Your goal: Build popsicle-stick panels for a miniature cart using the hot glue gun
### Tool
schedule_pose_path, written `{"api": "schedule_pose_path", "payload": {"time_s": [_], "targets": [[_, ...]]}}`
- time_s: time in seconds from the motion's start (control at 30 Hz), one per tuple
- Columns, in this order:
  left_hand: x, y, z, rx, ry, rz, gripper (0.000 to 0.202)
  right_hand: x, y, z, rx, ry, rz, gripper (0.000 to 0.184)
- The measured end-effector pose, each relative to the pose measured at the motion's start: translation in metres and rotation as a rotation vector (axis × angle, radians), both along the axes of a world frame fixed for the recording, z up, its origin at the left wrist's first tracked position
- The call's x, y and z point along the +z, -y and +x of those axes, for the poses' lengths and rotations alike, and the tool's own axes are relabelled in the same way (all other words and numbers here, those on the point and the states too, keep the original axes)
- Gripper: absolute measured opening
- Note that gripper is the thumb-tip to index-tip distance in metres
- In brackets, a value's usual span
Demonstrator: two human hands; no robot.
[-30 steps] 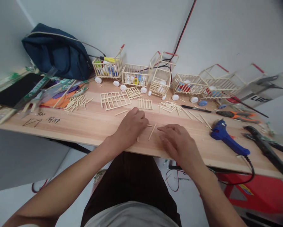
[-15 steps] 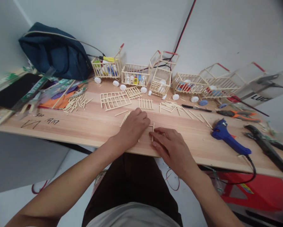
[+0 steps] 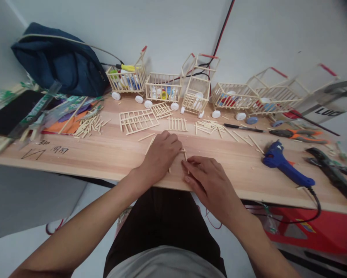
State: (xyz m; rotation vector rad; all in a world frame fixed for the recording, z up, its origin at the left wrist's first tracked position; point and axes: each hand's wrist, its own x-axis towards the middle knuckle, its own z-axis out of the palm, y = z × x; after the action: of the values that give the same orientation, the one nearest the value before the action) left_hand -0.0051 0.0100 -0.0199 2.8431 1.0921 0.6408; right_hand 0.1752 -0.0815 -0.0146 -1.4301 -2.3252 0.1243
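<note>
A small joint of thin wooden sticks (image 3: 186, 157) lies at the bench's front edge, a short crosspiece meeting a longer stick. My left hand (image 3: 162, 155) is closed over the crosspiece, its fingers bent and covering most of it. From under that palm pokes the lower end of another stick (image 3: 169, 169). My right hand (image 3: 210, 178) is closed by thumb and fingertips on the lower part of the longer stick. Behind the hands lie a slatted stick panel (image 3: 177, 124), a larger stick grid (image 3: 138, 121) and loose sticks (image 3: 210, 127).
Miniature stick shopping carts (image 3: 163, 87) with white wheels line the wall. A blue glue gun (image 3: 288, 166), orange-handled pliers (image 3: 298, 135) and a black-handled tool (image 3: 330, 170) lie right. A dark blue bag (image 3: 63, 61) and a pile of short sticks (image 3: 88, 125) are left.
The longer stick has turned slightly, its top now leaning left, with my right fingertips still at its lower part. My left hand stays in place. The whole view has shifted a little.
</note>
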Motion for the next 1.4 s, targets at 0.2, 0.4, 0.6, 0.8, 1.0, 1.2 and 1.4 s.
{"api": "schedule_pose_path", "payload": {"time_s": [0.2,0.4,0.6,0.8,1.0,1.2,1.4], "targets": [[0.0,0.001,0.001,0.0,0.008,-0.01,0.019,0.001,0.002,-0.009,-0.031,-0.049,-0.023,0.034],[0.003,0.002,0.002,-0.006,-0.009,-0.022,0.023,0.003,0.002,-0.016,-0.071,-0.094,-0.044,0.034],[0.001,0.001,0.002,-0.013,-0.027,0.004,0.025,0.001,0.004,-0.022,-0.112,-0.094,-0.008,0.032],[0.001,0.001,0.002,0.012,-0.01,0.008,0.027,0.002,0.005,-0.028,-0.155,-0.124,-0.04,0.023],[0.002,0.002,0.001,-0.009,-0.008,0.018,0.024,0.002,0.005,-0.025,-0.136,-0.122,-0.053,0.029],[0.003,0.002,0.0,-0.014,-0.037,-0.006,0.018,0.003,0.005,-0.021,-0.112,-0.126,-0.078,0.032],[0.004,0.002,0.001,0.011,-0.029,0.001,0.02,0.007,0.001,-0.002,-0.089,-0.183,-0.08,0.031]]}}
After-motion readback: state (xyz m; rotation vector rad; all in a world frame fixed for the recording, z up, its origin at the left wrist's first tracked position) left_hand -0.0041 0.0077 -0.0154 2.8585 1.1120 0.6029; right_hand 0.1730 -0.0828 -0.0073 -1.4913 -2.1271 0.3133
